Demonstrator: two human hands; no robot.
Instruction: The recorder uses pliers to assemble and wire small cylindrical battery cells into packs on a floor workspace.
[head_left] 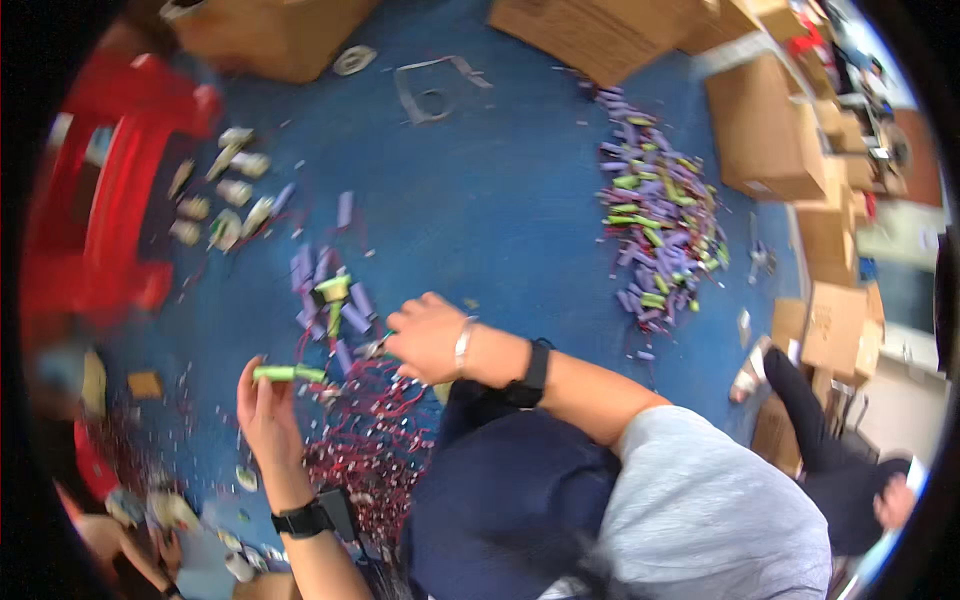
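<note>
My left hand (266,415) pinches a slim green cylindrical battery (288,373) between thumb and fingers, its length lying roughly sideways. To its right, my right hand (432,338) is closed, palm down, with a small greyish metal thing (372,349) at its fingertips that is too blurred to name. Just beyond both hands lies a loose pile of purple batteries (355,318) with a few green ones. Between my forearms, many red wires with small white connectors (375,425) spread over the blue surface (450,190).
A large heap of purple and green batteries (660,220) lies at right. Cardboard boxes (765,130) line the far and right edges. White rolls (235,190) sit near a red plastic stool (110,200) at left. Another person's hand (168,548) shows lower left; a dark-clothed person (840,480) sits right.
</note>
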